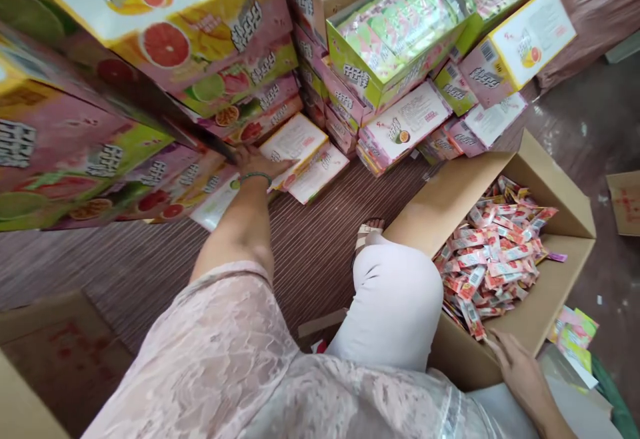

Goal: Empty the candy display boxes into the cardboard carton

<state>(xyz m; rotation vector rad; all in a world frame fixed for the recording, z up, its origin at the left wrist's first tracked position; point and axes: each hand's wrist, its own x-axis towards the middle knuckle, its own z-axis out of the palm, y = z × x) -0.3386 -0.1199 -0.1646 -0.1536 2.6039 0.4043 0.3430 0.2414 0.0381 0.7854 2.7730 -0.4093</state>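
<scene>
At the lower left, a brown carton (65, 359) lies close beside the person, below a left-hand stack (85, 152) of fruit-printed boxes, apparently piled high to save floor space. Next to it rises a second stack (200, 59), with a dark gap between the two. The left hand (257, 164) reaches to the foot of these stacks, its thumb stretched out toward a white-topped box (300, 142) lying low on the striped floor (320, 239); the other fingers are partly lost in shadow, so I cannot tell whether they grip anything. The stacks crowd that hand from above and leave it a narrow way in. Further right, a green box (360, 79) full of wrapped packets sits uncovered on other boxes, probably so its contents stay on view. Below it, the person's bent knee (395, 299) stands between the low boxes and a big carton (455, 199), splitting the reach of the two sides. That carton's flaps are spread, likely to keep its heap of sachets (490, 252) within easy reach. At its near edge is the right hand (515, 359), fingers loosely extended beside the heap; whether a sachet is pinched there cannot be told. Loose colourful packets (575, 335) lie beyond, and a smaller carton (627, 202) stands at the right edge.
</scene>
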